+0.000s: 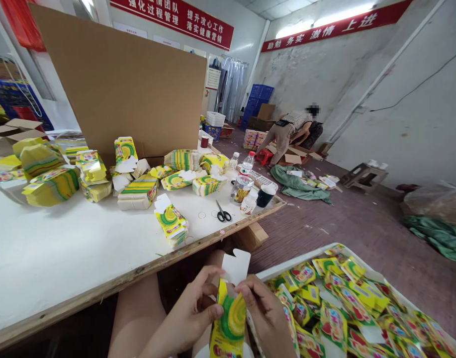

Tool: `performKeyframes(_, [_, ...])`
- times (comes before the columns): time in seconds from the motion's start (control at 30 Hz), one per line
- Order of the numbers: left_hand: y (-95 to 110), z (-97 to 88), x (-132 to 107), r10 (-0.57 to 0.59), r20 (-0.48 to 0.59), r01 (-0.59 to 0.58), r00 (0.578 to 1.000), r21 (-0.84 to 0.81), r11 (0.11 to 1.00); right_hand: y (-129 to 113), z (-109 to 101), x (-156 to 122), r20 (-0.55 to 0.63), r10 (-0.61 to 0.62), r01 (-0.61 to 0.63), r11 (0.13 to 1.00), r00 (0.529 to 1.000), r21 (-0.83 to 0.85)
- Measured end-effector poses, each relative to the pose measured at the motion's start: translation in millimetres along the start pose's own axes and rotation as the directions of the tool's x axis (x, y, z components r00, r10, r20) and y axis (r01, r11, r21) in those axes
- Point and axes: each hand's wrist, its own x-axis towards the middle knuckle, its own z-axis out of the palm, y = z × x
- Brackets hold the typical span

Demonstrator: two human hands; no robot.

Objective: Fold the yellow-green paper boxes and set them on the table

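Evidently yellow carton (229, 318) between left hand (186, 318) and right hand (267, 313), both seemingly pinching it.

**Your white worktable and its load**

Before you: white table (63, 248) with a bare wooden front edge. On it you have stacks of flat yellow-green cartons (52, 186), one small stack (171, 223) near the front, black-handled scissors (223, 213), a glass jar (240, 189), two plastic bottles (247, 164), a dark cup (265, 195), and a tall cardboard sheet (119, 84) standing at the back.
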Motion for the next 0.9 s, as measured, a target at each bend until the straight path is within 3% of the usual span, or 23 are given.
performKeyframes(0.17, [5,-0.8,1,0.000,0.037,-0.002,0.999,0.054,0.999,10,0,-2,-0.080,0.039,-0.031,0.994,0.996,0.102])
performKeyframes(0.33, [11,1.4,6,0.085,-0.054,-0.073,0.995,0.192,0.979,2,-10,1,-0.006,-0.164,0.163,0.981,0.986,-0.105])
performKeyframes(0.43, [8,1.6,7,0.091,-0.102,-0.056,0.991,0.299,0.953,-3,-7,3,0.061,0.001,0.005,0.996,0.998,-0.086])
performKeyframes(0.53, [4,0.6,5,0.100,-0.078,-0.065,0.992,0.362,0.930,1,1,2,0.084,0.147,-0.143,0.988,0.986,-0.052])
performKeyframes(0.73, [5,0.1,4,0.074,-0.081,-0.044,0.994,0.324,0.945,12,9,0,-0.023,0.127,-0.129,0.969,0.992,-0.212])
performKeyframes(0.9, [10,3.7,8,0.036,-0.155,-0.006,0.987,0.191,0.982,3,5,1,0.025,0.082,-0.075,0.977,0.996,-0.200])
